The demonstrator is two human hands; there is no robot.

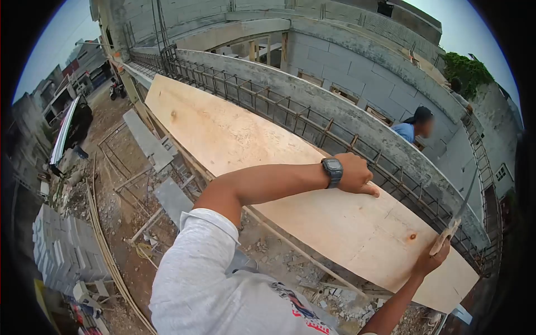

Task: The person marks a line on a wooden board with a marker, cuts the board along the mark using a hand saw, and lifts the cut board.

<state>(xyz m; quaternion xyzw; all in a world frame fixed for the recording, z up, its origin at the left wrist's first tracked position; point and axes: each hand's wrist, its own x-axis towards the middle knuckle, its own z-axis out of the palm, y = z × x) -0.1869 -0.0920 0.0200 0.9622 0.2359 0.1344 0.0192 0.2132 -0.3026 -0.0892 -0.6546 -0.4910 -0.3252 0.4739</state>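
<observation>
A long pale plywood board (245, 137) lies slantwise across the view, from upper left to lower right. At its far edge is my left hand (354, 174), with a dark watch (332, 172) on the wrist; the fingers curl over the edge and the thumb lies on the board's face. Near the right end, my right hand (434, 258) is closed round the wooden handle of a saw (448, 233). The saw's thin blade points up and away, above the board's far edge. A dark knot shows in the wood beside this hand.
A rebar cage (268, 99) runs behind the board, along a concrete wall edge (312, 89). Beyond it is a person in a dark cap and blue top (406, 131). Grey blocks (67, 245), long poles (100, 234) and rubble lie far below on the left.
</observation>
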